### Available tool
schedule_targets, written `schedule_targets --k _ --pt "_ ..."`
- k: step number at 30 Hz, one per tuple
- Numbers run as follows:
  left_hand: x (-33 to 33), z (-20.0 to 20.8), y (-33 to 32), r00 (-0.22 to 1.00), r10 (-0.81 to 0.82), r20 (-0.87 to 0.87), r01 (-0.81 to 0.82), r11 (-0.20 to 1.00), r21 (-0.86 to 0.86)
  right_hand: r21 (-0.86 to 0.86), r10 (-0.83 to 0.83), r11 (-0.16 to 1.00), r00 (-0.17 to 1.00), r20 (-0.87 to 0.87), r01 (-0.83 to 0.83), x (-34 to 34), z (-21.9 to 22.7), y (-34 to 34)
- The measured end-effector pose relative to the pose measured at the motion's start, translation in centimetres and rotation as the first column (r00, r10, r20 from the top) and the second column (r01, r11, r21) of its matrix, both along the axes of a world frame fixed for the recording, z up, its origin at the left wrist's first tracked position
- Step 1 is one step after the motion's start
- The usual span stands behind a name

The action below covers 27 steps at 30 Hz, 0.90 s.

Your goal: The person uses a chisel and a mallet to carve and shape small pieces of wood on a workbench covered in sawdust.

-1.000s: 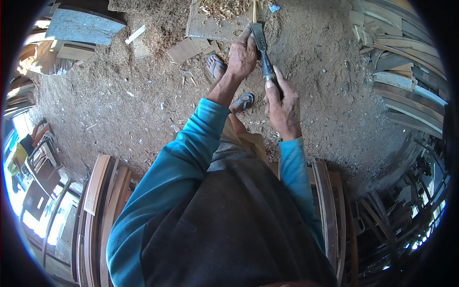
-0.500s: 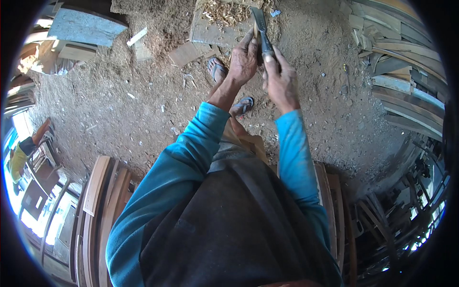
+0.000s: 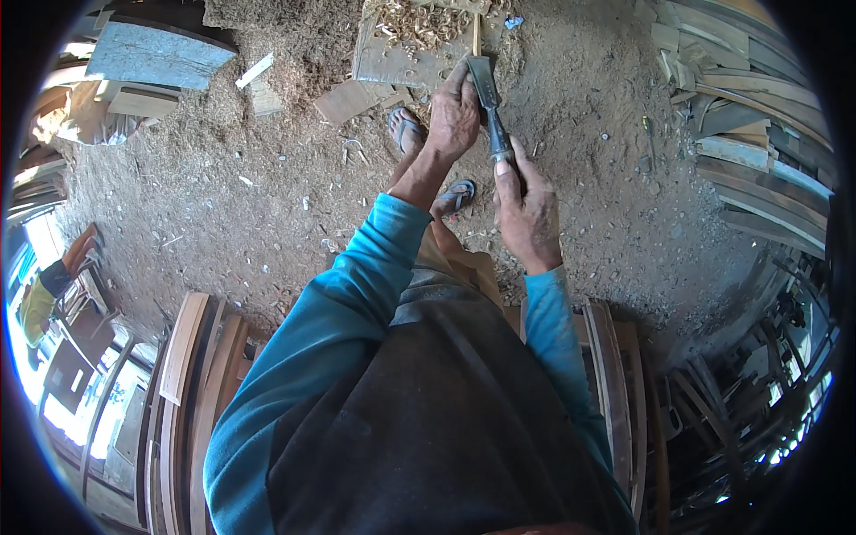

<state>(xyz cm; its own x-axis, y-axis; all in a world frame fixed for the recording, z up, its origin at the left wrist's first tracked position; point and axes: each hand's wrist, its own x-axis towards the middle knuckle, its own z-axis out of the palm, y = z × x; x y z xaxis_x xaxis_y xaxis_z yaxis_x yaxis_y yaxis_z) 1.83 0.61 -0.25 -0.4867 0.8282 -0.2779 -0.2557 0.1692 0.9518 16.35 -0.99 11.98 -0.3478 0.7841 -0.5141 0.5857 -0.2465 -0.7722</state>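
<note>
My right hand is closed round the dark handle of a wide-bladed chisel, whose flat metal blade points away from me. Beside the blade, my left hand is closed on a thin pale wooden strip. The strip's far end shows beyond my fingertips, over a wooden board on the ground. My left palm and the chisel hide the rest of the strip. Curled wood shavings lie heaped on the board.
Wood pieces are piled at the far left and along the right. Long planks stand close on my left, with more planks on my right. Another person's leg shows at the left edge. My sandalled feet rest on the dirt floor.
My right hand has drawn the chisel back toward me, so its blade now sits next to my left fingertips. More of the wooden strip shows. The left hand has hardly moved.
</note>
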Motion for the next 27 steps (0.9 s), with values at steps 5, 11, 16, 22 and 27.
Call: schedule_targets --k 5,11,16,22,27 --pt "0.4 -0.7 -0.2 0.997 0.057 0.042 -0.056 0.998 -0.021 0.171 0.081 0.980 0.990 0.112 -0.100 -1.4 0.8 0.2" --pt "0.4 -2.0 0.6 0.983 0.072 -0.171 -0.055 0.993 0.101 0.160 0.052 0.985 0.992 0.112 -0.069 -4.7 -2.8 5.0" --pt "-0.5 -0.1 0.2 0.991 0.028 0.132 -0.030 0.999 0.017 -0.056 0.065 0.996 0.998 0.011 -0.064 -2.1 0.2 4.3" --pt "0.1 0.3 0.1 0.990 0.063 0.129 -0.069 0.997 0.042 -0.124 -0.073 0.991 0.991 -0.112 0.059 0.6 0.1 -1.3" --pt "-0.6 0.2 -0.2 0.996 0.026 0.081 -0.024 0.999 -0.025 -0.174 -0.105 0.981 0.984 -0.141 0.079 -1.1 -0.3 0.7"
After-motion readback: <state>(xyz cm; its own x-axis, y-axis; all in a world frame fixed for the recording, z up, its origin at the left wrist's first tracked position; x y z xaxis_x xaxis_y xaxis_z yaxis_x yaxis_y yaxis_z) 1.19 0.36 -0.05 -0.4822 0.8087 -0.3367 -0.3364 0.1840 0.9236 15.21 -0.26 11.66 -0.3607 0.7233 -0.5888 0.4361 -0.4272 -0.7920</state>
